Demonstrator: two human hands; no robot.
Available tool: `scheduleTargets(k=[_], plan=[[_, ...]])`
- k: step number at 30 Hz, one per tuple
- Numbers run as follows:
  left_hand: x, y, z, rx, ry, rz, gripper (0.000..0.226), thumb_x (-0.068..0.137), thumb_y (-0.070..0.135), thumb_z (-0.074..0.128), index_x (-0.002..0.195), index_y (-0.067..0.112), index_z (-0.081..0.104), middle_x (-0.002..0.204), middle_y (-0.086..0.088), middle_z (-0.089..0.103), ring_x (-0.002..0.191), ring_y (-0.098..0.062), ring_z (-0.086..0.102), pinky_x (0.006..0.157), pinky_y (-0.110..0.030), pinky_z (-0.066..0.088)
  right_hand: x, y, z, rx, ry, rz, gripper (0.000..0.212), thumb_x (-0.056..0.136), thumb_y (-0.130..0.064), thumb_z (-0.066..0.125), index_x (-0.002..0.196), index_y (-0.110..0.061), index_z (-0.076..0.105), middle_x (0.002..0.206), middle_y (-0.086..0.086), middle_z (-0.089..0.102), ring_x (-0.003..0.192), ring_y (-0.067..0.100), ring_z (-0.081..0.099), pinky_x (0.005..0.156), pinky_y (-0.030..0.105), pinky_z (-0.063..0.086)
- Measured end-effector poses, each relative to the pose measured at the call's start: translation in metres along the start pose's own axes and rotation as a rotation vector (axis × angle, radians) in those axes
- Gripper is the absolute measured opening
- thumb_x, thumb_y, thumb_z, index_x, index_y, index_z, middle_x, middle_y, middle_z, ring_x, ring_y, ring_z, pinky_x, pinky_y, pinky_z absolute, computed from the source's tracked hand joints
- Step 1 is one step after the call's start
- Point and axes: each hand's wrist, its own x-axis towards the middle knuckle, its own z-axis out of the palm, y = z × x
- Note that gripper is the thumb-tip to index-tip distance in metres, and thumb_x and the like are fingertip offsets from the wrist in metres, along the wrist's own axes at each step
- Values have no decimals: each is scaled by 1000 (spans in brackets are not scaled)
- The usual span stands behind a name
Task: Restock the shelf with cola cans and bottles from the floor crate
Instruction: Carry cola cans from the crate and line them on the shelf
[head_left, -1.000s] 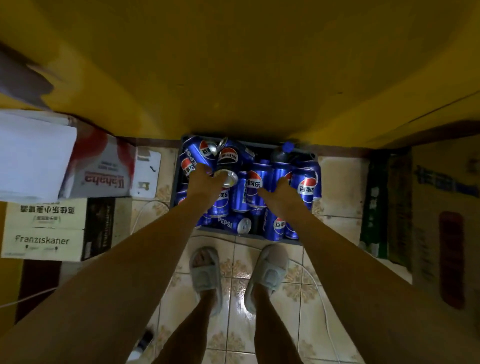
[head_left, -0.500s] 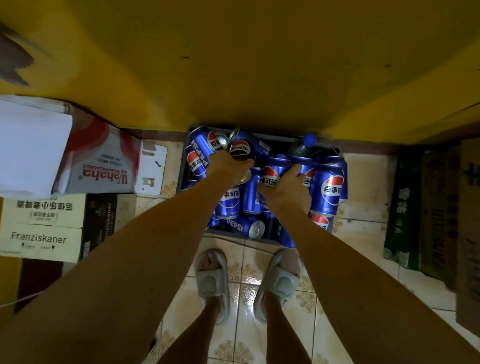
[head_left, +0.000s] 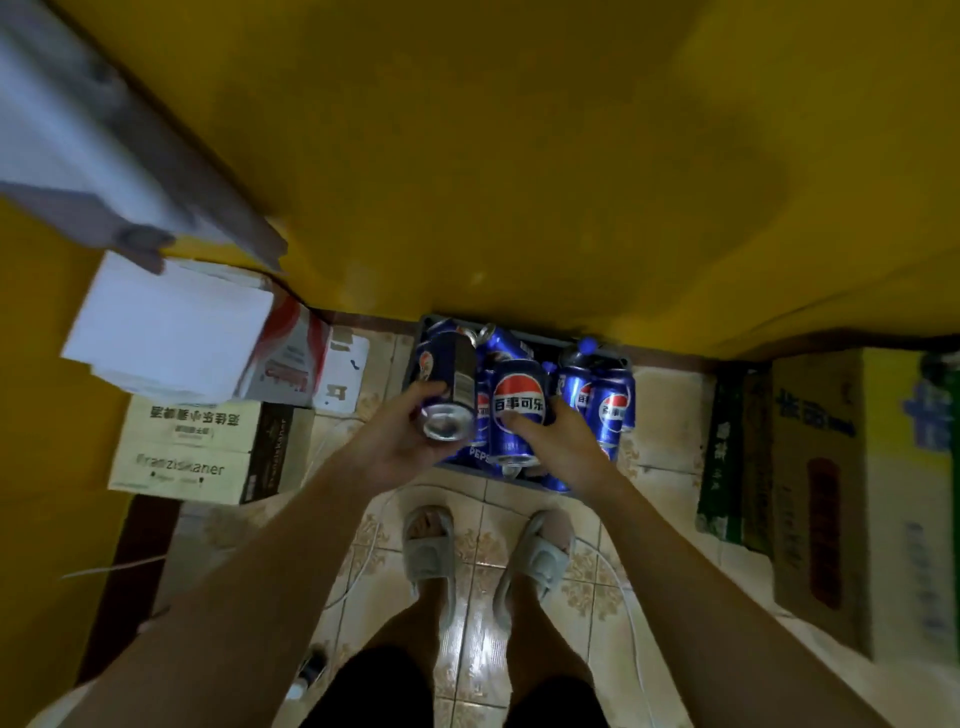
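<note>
Cola cans (head_left: 613, 410) between stacked cartons (head_left: 192, 447) (yellow wall (head_left: 519, 156) behind)

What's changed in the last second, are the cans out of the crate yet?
Both hands have lifted a can clear of the pile. The left hand holds one can end-on, the right hand holds another can upright with its logo showing. A second ago both were down among the cans. The crate and the feet stayed put.
</note>
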Motion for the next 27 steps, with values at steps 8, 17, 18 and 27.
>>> scheduleTargets(k=[8,17,18,27], plan=[[-203,33,-3,94,-187,179,55,79,7,71,130,5,53,109,-17,72,96,-29,73,78,-41,61,-177,-98,49,503,-141,-47,47,93,-30,62,135,-11,51,116,16,70,85,27,73,56,32,57],[-298,40,-32,161,-84,602,54,95,26,60,145,26,42,136,-11,62,119,-33,64,86,-51,58,-236,-153,113,442,-347,-198,35,91,-18,68,121,-20,51,124,12,65,99,26,71,79,51,60],[-306,36,-33,129,-62,629,52,96,33,56,146,26,42,137,-10,62,121,-32,63,88,-51,57,-238,-156,117,410,-372,-210,37,89,-22,70,121,-20,51,125,12,65,99,27,70,78,50,60],[-357,-42,-29,-102,175,914,92,71,63,78,144,18,48,137,-13,62,122,-32,62,93,-53,55,-260,-174,120,91,-745,-328,88,68,-66,76,140,-24,49,126,5,69,113,27,68,98,57,52]])
